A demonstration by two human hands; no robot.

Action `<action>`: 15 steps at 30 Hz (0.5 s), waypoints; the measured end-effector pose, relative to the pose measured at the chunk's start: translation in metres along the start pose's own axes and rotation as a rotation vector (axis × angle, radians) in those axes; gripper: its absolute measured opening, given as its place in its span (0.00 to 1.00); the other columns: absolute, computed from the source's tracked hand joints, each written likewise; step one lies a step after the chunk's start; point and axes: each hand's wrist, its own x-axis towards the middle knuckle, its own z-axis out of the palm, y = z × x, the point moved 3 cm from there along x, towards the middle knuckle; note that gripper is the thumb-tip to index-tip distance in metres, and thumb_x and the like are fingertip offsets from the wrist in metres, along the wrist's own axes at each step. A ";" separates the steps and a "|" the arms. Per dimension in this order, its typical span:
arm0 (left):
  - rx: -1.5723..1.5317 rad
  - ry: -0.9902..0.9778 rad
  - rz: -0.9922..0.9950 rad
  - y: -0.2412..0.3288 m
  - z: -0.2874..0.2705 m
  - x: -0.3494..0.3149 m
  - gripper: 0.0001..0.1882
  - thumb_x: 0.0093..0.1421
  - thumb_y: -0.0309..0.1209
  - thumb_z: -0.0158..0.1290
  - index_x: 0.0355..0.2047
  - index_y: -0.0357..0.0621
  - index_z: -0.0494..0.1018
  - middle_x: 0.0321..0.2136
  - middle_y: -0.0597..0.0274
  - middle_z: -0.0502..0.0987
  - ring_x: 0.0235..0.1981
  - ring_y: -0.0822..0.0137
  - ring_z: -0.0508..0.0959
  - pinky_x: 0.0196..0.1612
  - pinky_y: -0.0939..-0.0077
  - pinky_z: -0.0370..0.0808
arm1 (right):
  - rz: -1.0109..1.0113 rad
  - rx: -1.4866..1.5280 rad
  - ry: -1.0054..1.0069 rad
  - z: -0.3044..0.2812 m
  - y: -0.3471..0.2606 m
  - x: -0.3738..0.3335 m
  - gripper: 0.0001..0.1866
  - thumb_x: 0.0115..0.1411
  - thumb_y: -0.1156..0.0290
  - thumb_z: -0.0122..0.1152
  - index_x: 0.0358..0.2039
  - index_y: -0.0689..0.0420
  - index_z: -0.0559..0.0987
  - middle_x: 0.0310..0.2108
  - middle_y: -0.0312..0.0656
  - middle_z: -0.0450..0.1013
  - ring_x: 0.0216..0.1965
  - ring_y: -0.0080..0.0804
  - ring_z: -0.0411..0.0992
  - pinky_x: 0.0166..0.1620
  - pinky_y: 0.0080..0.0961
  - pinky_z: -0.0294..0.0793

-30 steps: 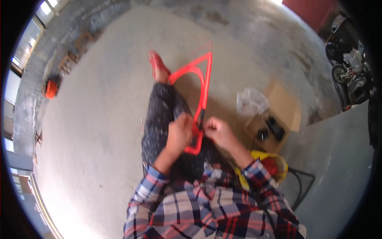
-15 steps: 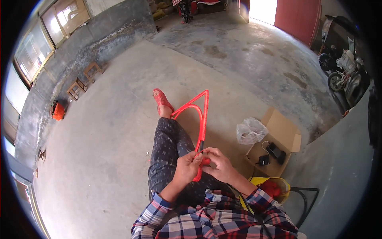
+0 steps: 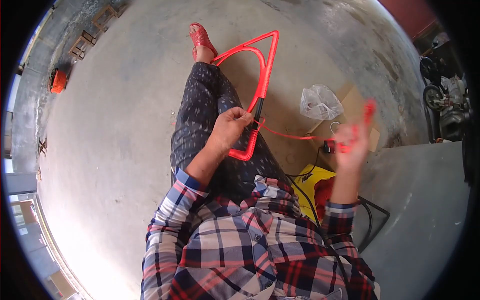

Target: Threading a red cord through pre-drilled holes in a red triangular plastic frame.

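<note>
A triangular frame (image 3: 271, 57) lies across my legs, mostly wrapped in red ribbon, with a curved inner bar and a bare black stretch near my left hand. My left hand (image 3: 229, 130) is closed, pinching the frame where the curved bar meets the straight side. From beside those fingertips a red ribbon (image 3: 295, 136) runs taut to the right. Its other end is in my right hand (image 3: 350, 147), which is raised away from the frame and smeared by motion. Some bunched red ribbon shows above and between the right fingers.
To the right, an open cardboard box (image 3: 372, 131) has a clear plastic bag (image 3: 321, 102) beside it. A yellow bag (image 3: 306, 187) with red stuff inside and a black frame (image 3: 382, 212) are by my right arm. A black cable (image 3: 307, 200) crosses my right side. Wooden stools (image 3: 82, 45) stand far left.
My right hand has moved from the frame out to the right, drawing the red ribbon into a line. My left hand remains at the frame. The view has tilted downward.
</note>
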 end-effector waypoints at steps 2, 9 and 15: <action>-0.044 -0.016 -0.047 -0.006 -0.001 -0.003 0.06 0.61 0.30 0.50 0.31 0.40 0.72 0.20 0.70 0.71 0.17 0.80 0.64 0.20 0.85 0.60 | 0.173 -0.298 -0.043 0.013 0.062 0.001 0.13 0.66 0.63 0.46 0.25 0.53 0.70 0.16 0.25 0.57 0.15 0.12 0.52 0.18 0.12 0.52; -0.152 -0.041 -0.216 -0.021 0.007 -0.001 0.11 0.63 0.31 0.41 0.34 0.36 0.70 0.20 0.57 0.76 0.09 0.74 0.65 0.13 0.81 0.59 | 0.447 -0.704 -0.229 0.018 0.134 -0.011 0.10 0.65 0.62 0.51 0.32 0.55 0.72 0.19 0.27 0.62 0.17 0.13 0.57 0.21 0.14 0.56; -0.277 -0.200 -0.281 -0.032 0.005 0.009 0.13 0.58 0.30 0.40 0.37 0.36 0.70 0.19 0.50 0.77 0.08 0.73 0.63 0.12 0.79 0.57 | 0.368 -0.801 -0.303 0.019 0.104 -0.024 0.09 0.64 0.64 0.54 0.32 0.56 0.72 0.19 0.24 0.58 0.19 0.12 0.55 0.23 0.12 0.55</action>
